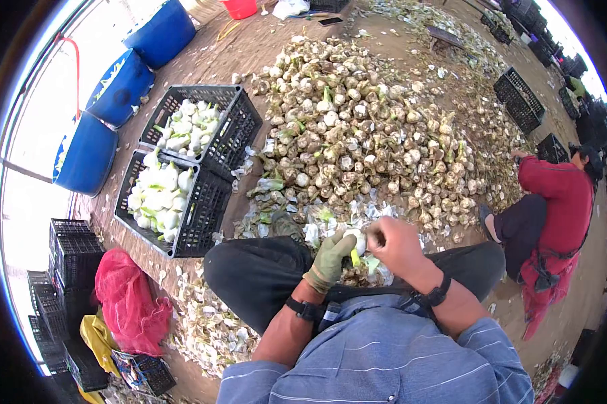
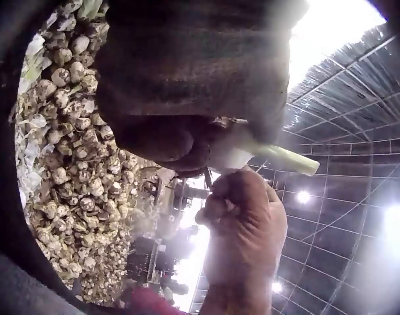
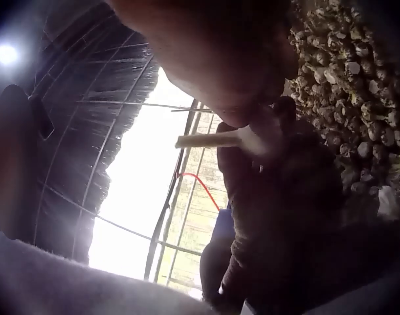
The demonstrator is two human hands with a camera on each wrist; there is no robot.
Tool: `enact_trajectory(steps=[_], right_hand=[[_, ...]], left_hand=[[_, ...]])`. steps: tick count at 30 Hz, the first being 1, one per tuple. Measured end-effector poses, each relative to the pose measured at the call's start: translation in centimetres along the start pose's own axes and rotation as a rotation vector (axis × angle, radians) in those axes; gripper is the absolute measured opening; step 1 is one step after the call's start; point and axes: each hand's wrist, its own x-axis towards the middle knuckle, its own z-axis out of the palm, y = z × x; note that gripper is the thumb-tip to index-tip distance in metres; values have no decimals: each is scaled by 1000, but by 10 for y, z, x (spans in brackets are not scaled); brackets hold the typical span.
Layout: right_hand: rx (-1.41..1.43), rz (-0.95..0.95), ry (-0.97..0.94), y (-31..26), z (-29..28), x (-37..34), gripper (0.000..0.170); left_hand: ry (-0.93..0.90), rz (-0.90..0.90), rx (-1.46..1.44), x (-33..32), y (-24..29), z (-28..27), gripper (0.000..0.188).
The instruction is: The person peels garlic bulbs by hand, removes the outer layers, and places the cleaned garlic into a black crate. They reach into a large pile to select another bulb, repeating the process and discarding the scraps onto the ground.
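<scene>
The left hand point(image 1: 328, 260), in a pale green work glove, has its fingers curled around a peeled white garlic bulb point(image 1: 359, 242), which sits at the fingertips, between the two hands and above the lap. A pale cut stem point(image 2: 288, 159) sticks out of the bulb, past the gloved fingers. The bare right hand point(image 1: 401, 249) meets the bulb from the other side, its fingers bent in and touching it; the wrist views are dark and blurred there, so I cannot tell what, if anything, those fingers pinch. Just beyond the fingers of both hands lie loose papery skins point(image 1: 377, 210), and farther ahead of them spreads a broad heap of unpeeled garlic point(image 1: 364, 135). Ahead and to the left of the gloved fingers stand two black crates, the near crate point(image 1: 208, 209) and the far crate point(image 1: 239, 121), both filled with white bulbs. Blue barrels point(image 1: 88, 153) stand beyond the crates, farther from the fingers. Well to the right of the bare fingers sits a person in red point(image 1: 564, 209).
</scene>
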Motion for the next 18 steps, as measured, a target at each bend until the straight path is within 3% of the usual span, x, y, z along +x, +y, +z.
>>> enact_trajectory(steps=[3,6,10,11,14,18], right_hand=[[124,239,124,20,-9,5,20],[171,245,-207,31,-16,-3,25],[281,95,-144,-6,-22,-5,20],[206,-78,-86,-1,-14,-5,15],[79,-120,-111,3,-7,-6,13],[-54,-147,-121,2,-2,-8,15]], left_hand=[[-45,6,-78,-2,2,-2,35],[12,4,-34,-1,-3,-4,41],[39,48,173,0,1,-1,40],[8,59,269,0,1,-4,38],[82,-89,312,-4,12,2,40],[46,-27,316,-4,7,-1,40]])
